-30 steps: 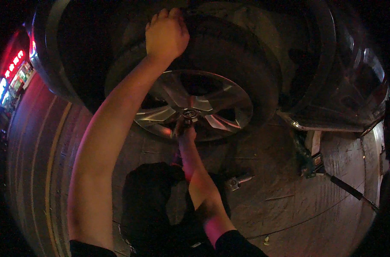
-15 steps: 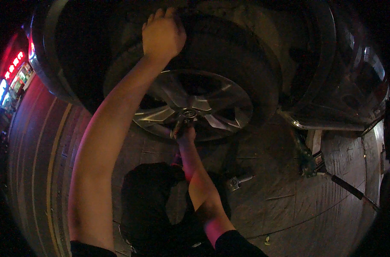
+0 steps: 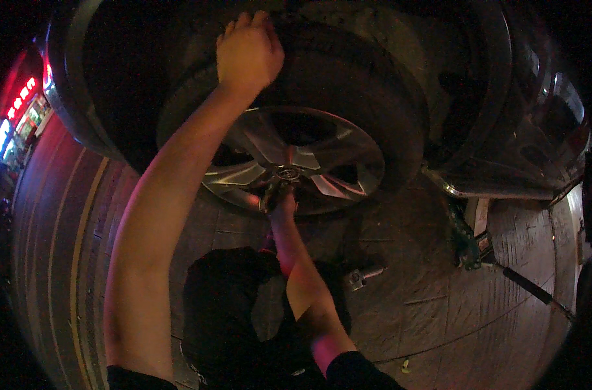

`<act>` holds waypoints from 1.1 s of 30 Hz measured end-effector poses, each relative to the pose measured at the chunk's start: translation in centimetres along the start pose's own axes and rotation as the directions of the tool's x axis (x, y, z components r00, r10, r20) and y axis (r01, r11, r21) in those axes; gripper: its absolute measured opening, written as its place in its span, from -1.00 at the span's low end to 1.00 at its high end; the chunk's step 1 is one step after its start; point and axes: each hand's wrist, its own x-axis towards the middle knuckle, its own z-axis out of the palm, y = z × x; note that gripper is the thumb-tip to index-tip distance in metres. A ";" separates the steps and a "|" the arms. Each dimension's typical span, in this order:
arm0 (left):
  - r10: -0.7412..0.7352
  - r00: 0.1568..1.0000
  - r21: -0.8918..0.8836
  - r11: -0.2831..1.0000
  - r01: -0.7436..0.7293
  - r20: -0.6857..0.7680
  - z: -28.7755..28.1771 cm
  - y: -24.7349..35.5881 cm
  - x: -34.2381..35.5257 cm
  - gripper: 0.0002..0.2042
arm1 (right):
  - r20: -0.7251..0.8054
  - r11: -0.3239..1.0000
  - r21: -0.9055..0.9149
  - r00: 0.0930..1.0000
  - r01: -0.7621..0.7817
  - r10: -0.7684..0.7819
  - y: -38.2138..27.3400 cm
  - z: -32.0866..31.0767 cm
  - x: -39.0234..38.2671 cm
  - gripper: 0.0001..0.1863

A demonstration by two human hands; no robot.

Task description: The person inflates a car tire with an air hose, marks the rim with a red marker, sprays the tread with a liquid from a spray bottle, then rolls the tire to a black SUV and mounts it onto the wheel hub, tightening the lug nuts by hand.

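A car wheel with a silver spoked rim (image 3: pixel 348 185) and a black tyre (image 3: pixel 367 84) stands in front of me under the wheel arch. My left hand (image 3: pixel 249 53) lies over the top of the tyre, its fingers curled over the tread. Low on the rim, just below the round centre cap (image 3: pixel 287 173), is my right hand (image 3: pixel 285 203). Its fingers are closed at a dark gap by the spokes. Shadow hides what they hold there. My left forearm crosses in front of the rim's left side.
A grey metal tool (image 3: pixel 364 277) lies on the paved ground right of my knees. Further right, a jack (image 3: pixel 468 244) with a long black-gripped handle (image 3: pixel 527 285) stands under the car's sill (image 3: pixel 497 190). A thin cable crosses the paving. The lit road is at left.
My right hand has shifted very slightly at the spokes. The left hand stays on the tyre, and the light on the rim and ground is a little redder.
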 end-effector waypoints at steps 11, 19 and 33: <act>0.072 0.997 -0.099 0.992 -0.075 -0.029 1.2 1.5 1.0 -0.74 | -0.057 0.290 -0.956 0.947 0.039 -0.315 -6.5 -2.3 0.1 -0.53; 0.014 0.970 -0.294 0.952 -0.087 -0.242 0.4 -5.8 -2.4 -0.88 | 0.313 -0.137 -0.936 0.589 0.324 -0.745 -32.1 -1.4 -9.6 -0.55; -0.091 0.991 -0.299 0.953 0.057 -0.100 1.2 -5.0 -0.5 -0.81 | 0.349 -0.301 -0.935 0.658 0.190 -0.667 -38.8 -2.3 -4.1 -0.59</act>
